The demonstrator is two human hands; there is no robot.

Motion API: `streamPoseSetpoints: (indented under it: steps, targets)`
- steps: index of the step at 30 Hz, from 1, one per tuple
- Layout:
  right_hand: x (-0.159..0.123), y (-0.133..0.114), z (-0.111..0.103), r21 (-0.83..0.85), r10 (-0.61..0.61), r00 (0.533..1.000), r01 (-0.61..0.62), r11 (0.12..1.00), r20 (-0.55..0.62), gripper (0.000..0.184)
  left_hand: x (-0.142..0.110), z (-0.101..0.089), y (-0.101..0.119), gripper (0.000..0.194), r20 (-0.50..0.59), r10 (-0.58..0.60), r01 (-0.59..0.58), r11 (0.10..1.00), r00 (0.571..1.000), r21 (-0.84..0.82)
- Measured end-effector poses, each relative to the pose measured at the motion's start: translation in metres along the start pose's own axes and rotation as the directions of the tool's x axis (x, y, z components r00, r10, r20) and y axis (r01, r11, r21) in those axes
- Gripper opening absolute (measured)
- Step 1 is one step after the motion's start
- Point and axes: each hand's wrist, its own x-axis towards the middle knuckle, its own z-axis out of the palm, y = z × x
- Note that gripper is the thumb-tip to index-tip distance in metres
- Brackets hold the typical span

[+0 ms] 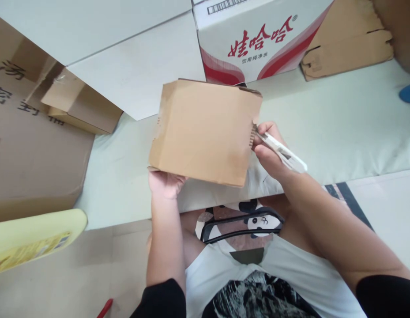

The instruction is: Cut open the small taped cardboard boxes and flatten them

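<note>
A brown cardboard box [205,132] is held up at a tilt above the pale green surface. My left hand [167,182] grips its near left corner from below, with most of the fingers hidden under the cardboard. At the box's right side, my right hand [271,152] is closed around a white utility knife [286,154]. The knife's front end meets the right edge of the box, where the cardboard looks ragged and shows its corrugation. Whether the blade is in the cardboard I cannot tell.
Behind stands a white and red water carton [247,48]. A brown carton [85,104] and a large printed carton [35,141] are at left. Flattened cardboard [350,53] lies back right on the pale green cloth [350,123]. A yellow panel [39,236] juts in at lower left.
</note>
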Motion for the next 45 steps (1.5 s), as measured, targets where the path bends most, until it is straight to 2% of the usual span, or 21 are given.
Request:
streamPoseSetpoints:
  steps: [3,6,9,12,15,20,26,31,34,37,40,45]
  targets:
    - [-0.003,0.001,-0.002,-0.089,0.036,0.981,-0.020,0.996,0.189,0.052,0.000,0.007,-0.002,0.039,-0.106,-0.093,0.088,0.995,0.990,-0.056]
    - [-0.005,-0.002,0.001,-0.260,0.029,0.960,0.047,0.964,0.280,0.062,0.001,0.011,-0.005,0.044,-0.232,-0.135,0.119,0.990,0.963,-0.082]
    - [-0.007,-0.002,0.006,-0.466,0.063,0.967,0.061,0.883,0.245,0.067,0.002,0.013,-0.007,0.043,-0.294,-0.169,0.150,0.985,0.941,-0.087]
    - [-0.007,0.001,0.009,-0.550,0.062,0.988,0.026,0.835,0.141,0.065,0.001,0.015,-0.010,0.041,-0.269,-0.193,0.173,0.980,0.944,-0.098]
    - [-0.006,0.003,0.011,-0.534,0.048,0.995,0.009,0.846,0.093,0.064,-0.001,0.014,-0.012,0.043,-0.238,-0.217,0.197,0.975,0.947,-0.105]
    - [-0.007,0.006,0.011,-0.438,0.084,0.984,-0.006,0.899,0.160,0.061,-0.003,0.013,-0.013,0.039,-0.225,-0.243,0.230,0.970,0.944,-0.082]
    - [-0.009,0.008,0.008,-0.444,0.091,0.991,-0.039,0.895,0.095,0.057,-0.004,0.014,-0.014,0.036,-0.210,-0.225,0.225,0.974,0.951,-0.023]
    - [-0.007,-0.003,0.010,-0.440,0.009,0.999,0.008,0.898,0.035,0.055,-0.005,0.013,-0.017,0.039,-0.167,-0.190,0.196,0.980,0.968,0.022]
    - [-0.006,-0.007,0.010,-0.436,-0.039,0.999,0.028,0.900,-0.017,0.053,-0.004,0.012,-0.020,0.037,-0.163,-0.117,0.130,0.989,0.980,0.071]
    - [-0.008,-0.006,0.007,-0.410,-0.030,0.999,0.016,0.912,-0.029,0.055,-0.002,0.009,-0.022,0.028,-0.205,0.072,-0.046,0.990,0.976,0.131]
    - [-0.010,-0.004,0.005,-0.381,0.026,0.999,-0.034,0.924,-0.027,0.057,0.002,0.004,-0.025,0.024,-0.192,0.299,-0.261,0.944,0.935,0.201]
    - [-0.008,-0.008,0.007,-0.495,-0.008,0.989,-0.066,0.866,-0.145,0.050,0.007,-0.004,-0.031,0.034,-0.077,0.520,-0.460,0.807,0.851,0.371]
